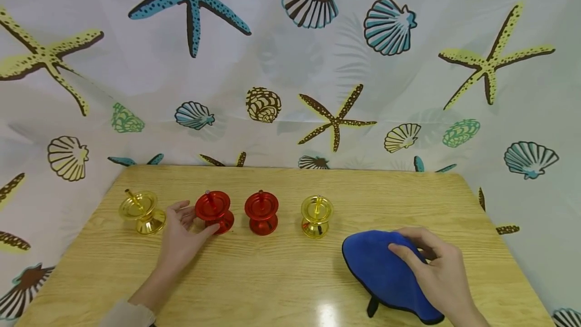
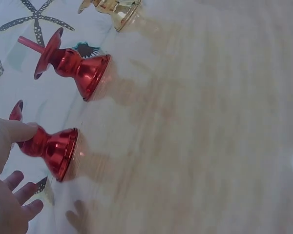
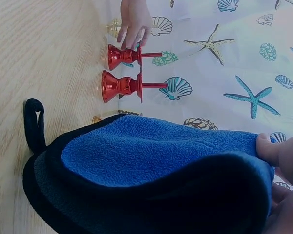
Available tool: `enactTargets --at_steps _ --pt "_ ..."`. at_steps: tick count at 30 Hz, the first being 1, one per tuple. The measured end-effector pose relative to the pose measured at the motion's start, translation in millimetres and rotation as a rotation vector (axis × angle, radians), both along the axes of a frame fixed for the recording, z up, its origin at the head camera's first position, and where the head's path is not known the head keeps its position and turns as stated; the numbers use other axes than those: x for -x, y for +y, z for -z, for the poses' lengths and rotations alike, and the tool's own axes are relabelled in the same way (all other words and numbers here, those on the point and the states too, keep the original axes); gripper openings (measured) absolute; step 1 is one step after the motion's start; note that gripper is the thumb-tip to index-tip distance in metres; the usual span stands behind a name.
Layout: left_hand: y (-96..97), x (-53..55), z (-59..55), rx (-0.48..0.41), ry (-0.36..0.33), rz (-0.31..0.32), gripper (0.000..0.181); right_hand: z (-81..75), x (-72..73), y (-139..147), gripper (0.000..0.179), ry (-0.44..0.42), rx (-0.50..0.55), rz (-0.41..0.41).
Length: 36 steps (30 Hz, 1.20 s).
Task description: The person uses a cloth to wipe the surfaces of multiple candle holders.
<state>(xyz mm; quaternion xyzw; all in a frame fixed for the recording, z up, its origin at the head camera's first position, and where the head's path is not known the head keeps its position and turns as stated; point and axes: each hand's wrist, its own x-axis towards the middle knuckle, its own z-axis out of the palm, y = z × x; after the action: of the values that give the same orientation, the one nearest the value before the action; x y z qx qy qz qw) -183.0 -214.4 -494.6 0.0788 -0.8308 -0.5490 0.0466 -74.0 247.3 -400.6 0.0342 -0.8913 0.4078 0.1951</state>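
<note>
Four-cornered attention aside, a red candle holder [image 1: 213, 205] with a dish and a central pin stands upright by my left hand [image 1: 181, 238]. The left thumb overlaps its stem in the left wrist view, while the other fingers [image 2: 24, 193] are spread apart from it; whether the thumb touches cannot be told. My right hand [image 1: 438, 271] pinches a blue cloth [image 1: 386, 269] between thumb and fingers at the right. The cloth has a black border and a small black loop [image 3: 35, 126], and it hangs folded above the table.
A second red candle holder [image 1: 262, 211] stands just right of the first. Gold candle holders stand at both ends of the row, one on the left [image 1: 150, 222] and one on the right [image 1: 316, 215]. Behind the wooden table [image 1: 272, 281] hangs a shell-patterned white cloth [image 1: 290, 59].
</note>
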Motion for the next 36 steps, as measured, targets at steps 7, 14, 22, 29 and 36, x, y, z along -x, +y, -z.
enactTargets --at_steps 7,14,22,29,36 --pt "-26.8 -30.2 -2.3 0.069 0.065 -0.175 0.077 -0.5 -0.8 -0.4 0.018 0.006 0.0 0.01" --pt "-63.4 -43.2 5.7 -0.025 0.072 -0.386 0.058 1.1 -2.5 -0.7 0.018 0.014 0.012 0.01" --pt "-103.7 -25.2 12.6 0.017 0.013 -0.473 0.081 1.7 -2.9 -2.6 0.02 0.066 0.031 -0.008" --pt "-109.5 -1.0 13.9 0.087 -0.037 -0.381 0.093 3.8 -1.1 -1.1 0.019 0.054 0.03 -0.006" --pt "-107.7 10.7 17.1 0.122 -0.055 -0.366 0.094 5.1 0.6 -0.7 0.019 0.059 0.04 -0.024"
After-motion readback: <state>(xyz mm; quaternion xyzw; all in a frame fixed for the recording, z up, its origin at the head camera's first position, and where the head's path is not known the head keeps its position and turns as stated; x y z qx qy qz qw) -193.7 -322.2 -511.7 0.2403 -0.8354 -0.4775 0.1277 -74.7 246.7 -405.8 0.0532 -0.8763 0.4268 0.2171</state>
